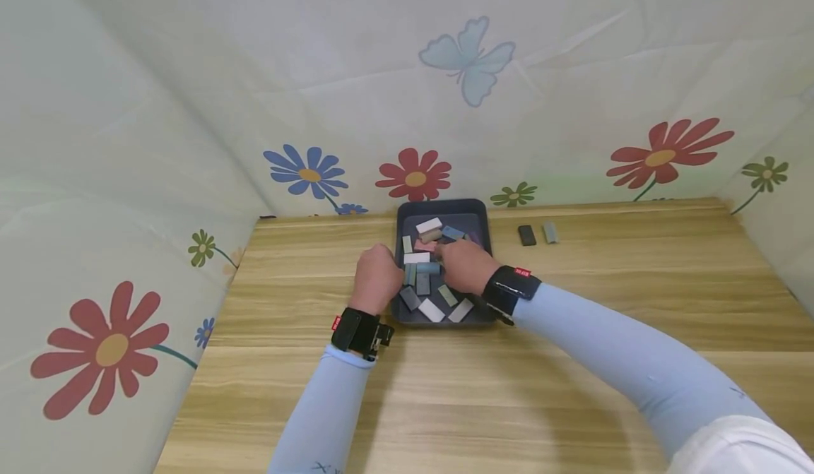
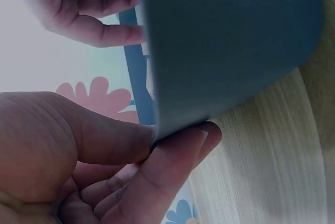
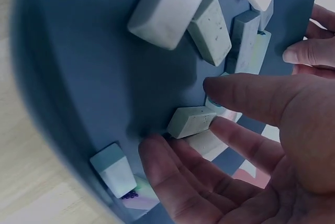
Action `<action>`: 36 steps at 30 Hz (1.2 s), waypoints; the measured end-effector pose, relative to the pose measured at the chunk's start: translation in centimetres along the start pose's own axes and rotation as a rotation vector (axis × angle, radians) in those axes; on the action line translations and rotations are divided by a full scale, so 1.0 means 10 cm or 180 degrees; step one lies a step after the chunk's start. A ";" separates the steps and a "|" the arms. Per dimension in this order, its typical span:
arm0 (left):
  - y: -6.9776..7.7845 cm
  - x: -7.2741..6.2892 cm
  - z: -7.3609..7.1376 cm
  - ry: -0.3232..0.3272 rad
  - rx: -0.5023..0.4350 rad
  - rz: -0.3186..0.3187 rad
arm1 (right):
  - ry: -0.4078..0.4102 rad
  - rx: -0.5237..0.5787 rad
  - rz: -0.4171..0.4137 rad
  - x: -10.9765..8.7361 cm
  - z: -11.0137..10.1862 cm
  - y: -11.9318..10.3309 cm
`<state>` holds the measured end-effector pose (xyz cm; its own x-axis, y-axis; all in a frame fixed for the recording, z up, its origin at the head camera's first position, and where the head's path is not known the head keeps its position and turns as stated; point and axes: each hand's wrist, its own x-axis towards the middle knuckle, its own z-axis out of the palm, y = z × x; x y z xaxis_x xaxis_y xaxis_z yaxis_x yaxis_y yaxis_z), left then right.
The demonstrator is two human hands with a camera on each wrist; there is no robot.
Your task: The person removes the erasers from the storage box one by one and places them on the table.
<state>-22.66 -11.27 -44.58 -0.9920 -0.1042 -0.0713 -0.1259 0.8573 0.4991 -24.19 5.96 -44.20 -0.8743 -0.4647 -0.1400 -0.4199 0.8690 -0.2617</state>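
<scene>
A dark tray holds several small rectangular blocks in white, grey, green, blue and pink. On its left side, my left hand pinches the rim; the left wrist view shows thumb and index finger on either side of the tray wall. My right hand reaches into the tray from the right. Its thumb and fingers stand apart in the right wrist view, around a grey-green block, with a fingertip at its edge. A pink block lies near those fingertips. The right hand hides some blocks.
To the right of the tray, a black block and a grey-blue block lie on the wooden table. Behind the table's back edge hangs a white cloth printed with flowers and a butterfly.
</scene>
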 end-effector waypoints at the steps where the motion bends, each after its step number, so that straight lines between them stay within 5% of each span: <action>1: 0.00 0.00 0.00 0.0011 0.0012 0.0005 | 0.0029 -0.0032 -0.0030 -0.01 0.00 0.00; 7: 0.01 0.00 0.00 0.0047 0.0044 0.0010 | 0.0157 -0.0135 -0.0161 -0.07 -0.01 0.04; 21: -0.02 0.00 0.02 0.0062 0.0056 0.0055 | -0.0112 -0.0114 -0.0233 -0.11 0.04 0.07; 29: -0.01 -0.01 0.02 0.0048 0.0040 0.0060 | -0.0046 0.0237 -0.0274 -0.15 -0.07 0.16; 36: 0.01 -0.03 -0.01 0.0032 0.0038 0.0063 | 0.0093 0.0633 -0.0095 -0.19 -0.37 0.32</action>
<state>-22.40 -11.25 -44.45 -0.9943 -0.0923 -0.0528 -0.1063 0.8652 0.4900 -24.80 10.23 -41.24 -0.8701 -0.4821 -0.1025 -0.3920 0.8029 -0.4491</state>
